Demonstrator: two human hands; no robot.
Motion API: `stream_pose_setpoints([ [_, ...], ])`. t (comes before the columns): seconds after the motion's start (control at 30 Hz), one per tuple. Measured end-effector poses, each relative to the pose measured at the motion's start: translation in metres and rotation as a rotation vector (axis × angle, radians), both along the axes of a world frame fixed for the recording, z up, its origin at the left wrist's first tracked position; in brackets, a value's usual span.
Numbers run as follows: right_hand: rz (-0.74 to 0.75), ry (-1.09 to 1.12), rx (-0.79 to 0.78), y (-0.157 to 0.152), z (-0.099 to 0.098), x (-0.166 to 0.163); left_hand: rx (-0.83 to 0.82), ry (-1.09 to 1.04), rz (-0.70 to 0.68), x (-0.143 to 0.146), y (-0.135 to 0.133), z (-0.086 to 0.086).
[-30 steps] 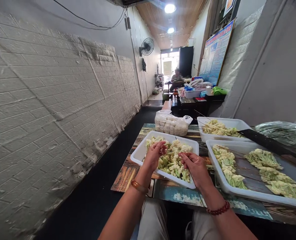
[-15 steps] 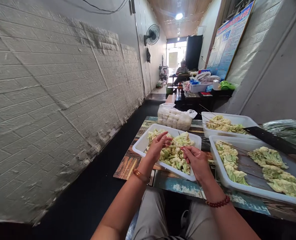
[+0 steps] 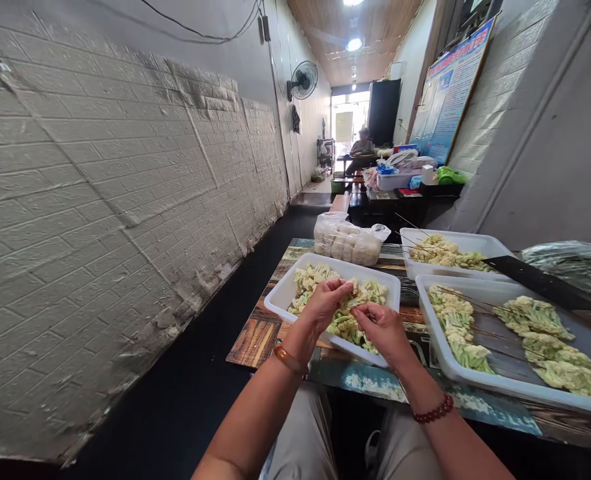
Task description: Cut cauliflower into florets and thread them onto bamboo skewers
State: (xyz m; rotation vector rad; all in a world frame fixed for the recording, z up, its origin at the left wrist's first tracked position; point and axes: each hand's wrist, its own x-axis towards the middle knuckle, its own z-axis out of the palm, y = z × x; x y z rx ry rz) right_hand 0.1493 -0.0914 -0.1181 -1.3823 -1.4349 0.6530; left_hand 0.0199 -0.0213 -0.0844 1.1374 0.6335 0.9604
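Observation:
A white tray [image 3: 280, 303] of loose cauliflower florets [image 3: 315, 277] sits on the table in front of me. Above it my left hand [image 3: 325, 303] pinches a cauliflower floret [image 3: 358, 293] between thumb and fingers. My right hand [image 3: 382, 327] is closed just beside it, fingertips meeting the same floret; a thin skewer may run through its fist, but I cannot make it out clearly. The two hands nearly touch over the middle of the tray.
To the right a large white tray [image 3: 442, 363] holds skewered cauliflower [image 3: 458, 327]. Behind it stands another tray of skewers [image 3: 445, 250] and a clear bag of round white pieces [image 3: 345, 243]. A brick wall [image 3: 100, 220] runs along the left. A person [image 3: 362, 143] sits far down the aisle.
Both hands have drawn together over the tray, and the left hand has picked up a floret and brought it to the right hand. The view shifted slightly.

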Motion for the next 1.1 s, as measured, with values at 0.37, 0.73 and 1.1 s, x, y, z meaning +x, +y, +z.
stream_pose_setpoints([
  [0.37,0.026,0.121,-0.051,-0.001,0.006,-0.003,-0.106,-0.027,0.136,0.013,-0.007,0.002],
  [0.73,-0.179,0.802,0.03,0.009,0.009,0.021,-0.033,0.101,0.272,-0.042,0.009,0.003],
  [1.1,-0.209,0.67,0.026,0.008,-0.002,0.014,0.754,0.88,0.06,-0.003,0.026,-0.015],
])
